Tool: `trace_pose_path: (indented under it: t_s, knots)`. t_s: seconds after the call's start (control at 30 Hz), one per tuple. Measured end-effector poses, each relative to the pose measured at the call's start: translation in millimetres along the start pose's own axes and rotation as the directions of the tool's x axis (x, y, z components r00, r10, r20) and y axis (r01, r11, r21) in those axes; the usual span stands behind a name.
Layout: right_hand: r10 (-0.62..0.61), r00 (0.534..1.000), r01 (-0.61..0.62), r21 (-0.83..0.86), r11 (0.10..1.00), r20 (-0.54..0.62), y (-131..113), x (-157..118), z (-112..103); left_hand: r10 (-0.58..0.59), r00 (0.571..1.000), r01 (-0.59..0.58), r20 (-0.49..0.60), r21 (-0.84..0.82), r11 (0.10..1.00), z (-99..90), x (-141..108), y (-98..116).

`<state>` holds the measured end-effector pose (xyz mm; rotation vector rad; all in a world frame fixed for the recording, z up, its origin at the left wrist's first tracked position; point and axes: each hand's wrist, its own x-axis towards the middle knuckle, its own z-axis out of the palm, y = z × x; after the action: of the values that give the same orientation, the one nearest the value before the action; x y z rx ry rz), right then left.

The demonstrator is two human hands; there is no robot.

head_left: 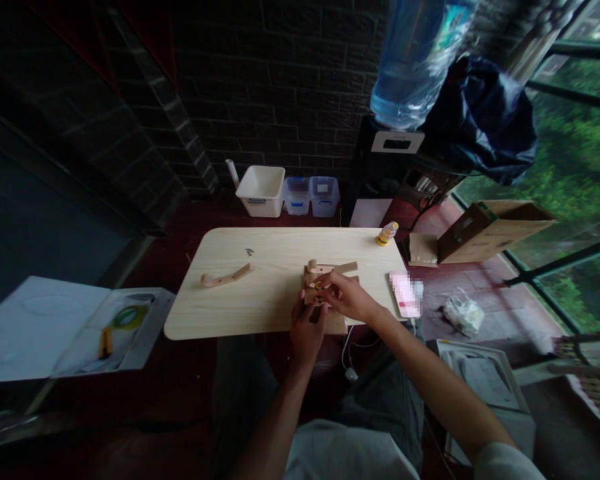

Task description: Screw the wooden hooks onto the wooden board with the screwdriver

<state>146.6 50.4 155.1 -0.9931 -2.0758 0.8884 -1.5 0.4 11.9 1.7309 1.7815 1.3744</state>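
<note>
Assembly (325, 268) of light-brown wood is located at the near side of the tabletop (275, 300), right of its middle, with an upright rounded knob (313, 265) at its far left corner and a flat arm reaching to the right. My left hand (309, 328) is at its near left side, with thumb and fingers closed on the wood. My right hand (347, 295) comes in from the right, palm down, fingers bent and tips brought in close over the middle of the work, beside a small yellow piece (319, 286). I cannot tell whether those tips are clamped on that piece or only touching it; my fingers partly cover the spot. Noted on the same surface, well apart to the left: one loose wooden piece (227, 277), bent along its length, its rounded end to the left. Beyond it lie a few small dark pieces (249, 252), too small to identify. A clear bottle with a yellow base (387, 233) is at the far right corner, tilted in view. A pink-and-white phone (404, 295) lies at the right edge, with a white cable (414, 326) at its near end. On the floor past the far edge are a white bin (263, 191) and two clear bins (297, 195), side by side.
</note>
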Motion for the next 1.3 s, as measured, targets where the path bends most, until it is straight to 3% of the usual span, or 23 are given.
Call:
trace_pose_path:
  t_s: [0.27,0.53,0.83,1.07,1.3]
  knots:
    - [0.010,1.000,-0.010,-0.017,1.000,0.016,5,6,-5,0.033,0.999,-0.032,-0.010,0.026,0.999,1.1,0,0]
    - [0.010,0.999,-0.008,0.028,1.000,-0.050,23,9,-2,0.040,0.999,-0.040,-0.015,0.032,0.999,1.8,-1,-2]
    - [-0.011,0.999,0.013,0.059,0.998,-0.042,13,-3,-6,0.041,0.999,-0.041,-0.021,-0.008,0.999,2.0,-1,-2]
    - [-0.039,0.999,0.039,0.002,0.999,0.025,5,5,-7,0.041,0.999,-0.041,-0.002,0.013,0.999,1.7,0,-3]
    - [-0.044,0.997,0.047,0.045,0.998,-0.065,14,7,-2,0.043,0.999,-0.043,-0.002,-0.005,0.999,2.9,0,-4]
